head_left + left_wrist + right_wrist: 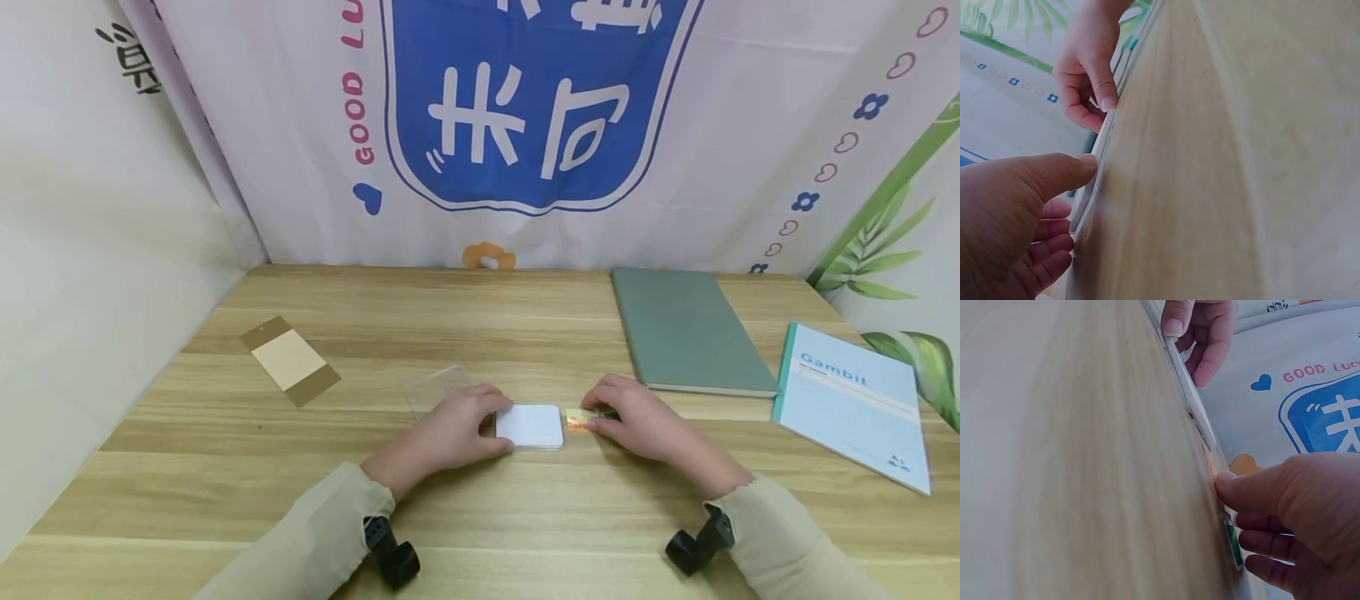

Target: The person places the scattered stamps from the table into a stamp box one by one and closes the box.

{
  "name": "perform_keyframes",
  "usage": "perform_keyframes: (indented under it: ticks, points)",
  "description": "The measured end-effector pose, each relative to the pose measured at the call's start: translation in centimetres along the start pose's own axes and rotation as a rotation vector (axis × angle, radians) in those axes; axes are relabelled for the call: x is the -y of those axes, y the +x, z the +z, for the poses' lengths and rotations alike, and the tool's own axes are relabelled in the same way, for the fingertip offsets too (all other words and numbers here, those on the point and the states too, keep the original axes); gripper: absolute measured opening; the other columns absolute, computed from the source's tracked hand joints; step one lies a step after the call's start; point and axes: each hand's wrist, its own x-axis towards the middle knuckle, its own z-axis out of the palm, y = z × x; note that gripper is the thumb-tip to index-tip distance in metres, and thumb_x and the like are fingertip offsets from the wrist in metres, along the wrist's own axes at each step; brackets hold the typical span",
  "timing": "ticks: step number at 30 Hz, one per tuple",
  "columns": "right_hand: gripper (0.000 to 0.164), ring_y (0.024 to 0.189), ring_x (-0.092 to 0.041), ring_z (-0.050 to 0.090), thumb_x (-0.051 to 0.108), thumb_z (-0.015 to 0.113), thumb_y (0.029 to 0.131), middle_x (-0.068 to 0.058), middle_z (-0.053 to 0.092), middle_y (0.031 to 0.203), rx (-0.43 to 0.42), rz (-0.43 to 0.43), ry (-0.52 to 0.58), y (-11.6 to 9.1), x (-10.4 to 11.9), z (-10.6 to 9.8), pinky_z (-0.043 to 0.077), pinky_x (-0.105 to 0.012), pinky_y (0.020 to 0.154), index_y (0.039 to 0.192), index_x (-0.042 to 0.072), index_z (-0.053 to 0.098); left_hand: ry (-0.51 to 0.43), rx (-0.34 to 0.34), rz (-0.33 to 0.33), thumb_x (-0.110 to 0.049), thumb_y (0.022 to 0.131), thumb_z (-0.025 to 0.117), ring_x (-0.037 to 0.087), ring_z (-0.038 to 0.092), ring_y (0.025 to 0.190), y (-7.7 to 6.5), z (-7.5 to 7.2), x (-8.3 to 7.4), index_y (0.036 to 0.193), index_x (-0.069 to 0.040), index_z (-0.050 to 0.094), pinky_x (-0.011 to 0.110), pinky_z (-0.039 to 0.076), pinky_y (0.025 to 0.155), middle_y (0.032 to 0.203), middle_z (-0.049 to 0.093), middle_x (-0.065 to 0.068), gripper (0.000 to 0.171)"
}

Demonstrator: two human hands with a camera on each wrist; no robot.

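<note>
A flat white slab with rounded corners [529, 426] lies on the wooden table; side-on in the right wrist view, its edge looks layered. My left hand [467, 423] grips its left end, thumb at the near edge and fingers at the far one. Just right of the slab is a small flat strip [577, 420] with orange-yellow print, and my right hand [636, 419] pinches it between thumb and fingers. A green end of the strip shows beneath those fingers in the right wrist view. Partly behind my left hand lies a clear plastic sheet or lid [435, 388].
On the left lies a brown card with a pale middle band [291, 360]. A grey-green hardcover notebook [690, 329] lies at the back right, beside a light blue "Gambit" notebook [855, 417]. A printed cloth [300, 125] hangs along the table's back edge.
</note>
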Motion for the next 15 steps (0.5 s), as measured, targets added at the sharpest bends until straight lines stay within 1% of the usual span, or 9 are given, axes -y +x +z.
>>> perform_keyframes:
  ticks: [3, 6, 10, 15]
  points:
    - [0.012, 0.086, -0.016, 0.056, 0.011, 0.070, 0.081, -0.001, 0.059, 0.090, -0.013, 0.005, 0.009, 0.11, -0.04, 0.13, 0.047, -0.037, 0.078, 0.091, 0.007, 0.065, 0.002, 0.001, -0.007, -0.030, 0.079, 0.072, 0.023, 0.055, 0.109, 0.01, 0.05, 0.03, 0.118, -0.004, 0.060, 0.035, 0.045, 0.093, 0.119, 0.058, 0.008, 0.049]
    - [0.010, 0.085, -0.016, 0.056, 0.010, 0.070, 0.081, 0.000, 0.059, 0.089, -0.006, 0.020, 0.029, 0.22, -0.08, 0.12, 0.047, -0.037, 0.078, 0.089, 0.009, 0.065, -0.003, 0.000, -0.017, -0.031, 0.079, 0.072, 0.023, 0.055, 0.108, 0.03, 0.05, 0.04, 0.119, -0.004, 0.060, 0.035, 0.045, 0.092, 0.119, 0.058, 0.008, 0.049]
    - [0.008, 0.084, -0.014, 0.055, 0.009, 0.069, 0.081, 0.000, 0.058, 0.089, 0.018, 0.078, 0.094, 0.37, -0.12, -0.05, 0.047, -0.035, 0.076, 0.087, 0.010, 0.064, -0.016, -0.004, -0.017, -0.031, 0.079, 0.073, 0.023, 0.054, 0.108, 0.04, 0.04, 0.05, 0.119, -0.004, 0.059, 0.036, 0.045, 0.092, 0.119, 0.057, 0.009, 0.050]
    - [0.008, 0.082, -0.013, 0.053, 0.008, 0.069, 0.080, -0.001, 0.058, 0.089, 0.041, 0.156, 0.200, 0.54, -0.17, -0.16, 0.046, -0.031, 0.074, 0.085, 0.010, 0.064, -0.031, -0.002, -0.025, -0.030, 0.078, 0.073, 0.023, 0.054, 0.109, 0.08, 0.13, 0.06, 0.119, -0.003, 0.059, 0.036, 0.044, 0.093, 0.120, 0.057, 0.009, 0.051]
